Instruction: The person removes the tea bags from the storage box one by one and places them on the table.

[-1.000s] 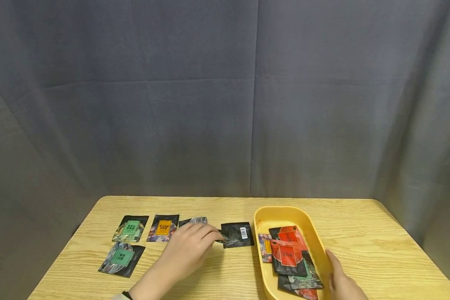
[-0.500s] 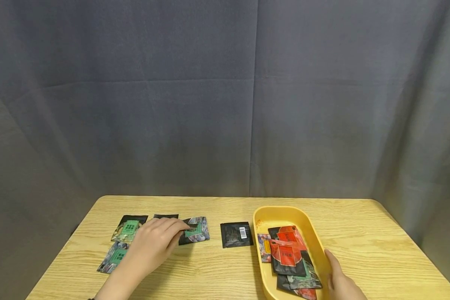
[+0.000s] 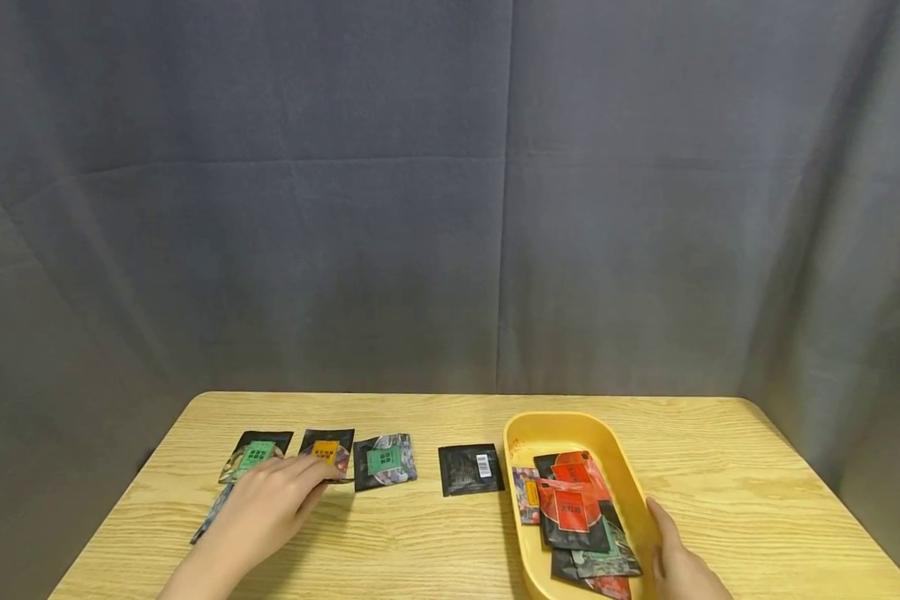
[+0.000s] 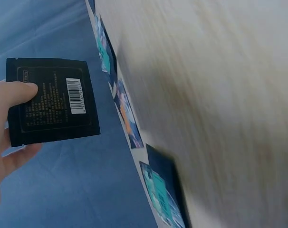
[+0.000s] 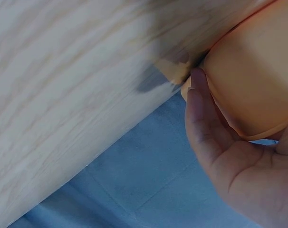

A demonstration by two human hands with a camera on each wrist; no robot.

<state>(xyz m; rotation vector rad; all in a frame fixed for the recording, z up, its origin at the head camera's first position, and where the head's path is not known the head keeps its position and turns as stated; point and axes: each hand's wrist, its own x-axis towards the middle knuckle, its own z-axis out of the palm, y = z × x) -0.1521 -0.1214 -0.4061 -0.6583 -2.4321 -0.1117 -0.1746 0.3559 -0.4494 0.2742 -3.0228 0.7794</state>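
Note:
My left hand (image 3: 273,500) is above the left side of the table, close to an orange-labelled packet (image 3: 326,448). In the left wrist view, its thumb and fingers pinch a small black packet (image 4: 58,102), with a barcode facing the camera; in the head view the hand mostly hides it. On the right, my right hand (image 3: 682,554) grips the side of a yellow tray (image 3: 521,425), its fingers (image 5: 201,123) along the outer wall. Inside the tray lie several packets, including red-labelled ones (image 3: 572,508).
Green-labelled packets lie at the back left (image 3: 255,452) and beside the orange one (image 3: 385,461). Another packet (image 3: 208,518) is partly covered by my left arm. A barcode-side-up packet (image 3: 471,469) lies left of the tray. Grey curtain (image 3: 390,250) stands behind the table.
My left hand has moved left from beside the barcode-side-up packet, uncovering the green-labelled packet in the middle. The right hand stays at the tray.

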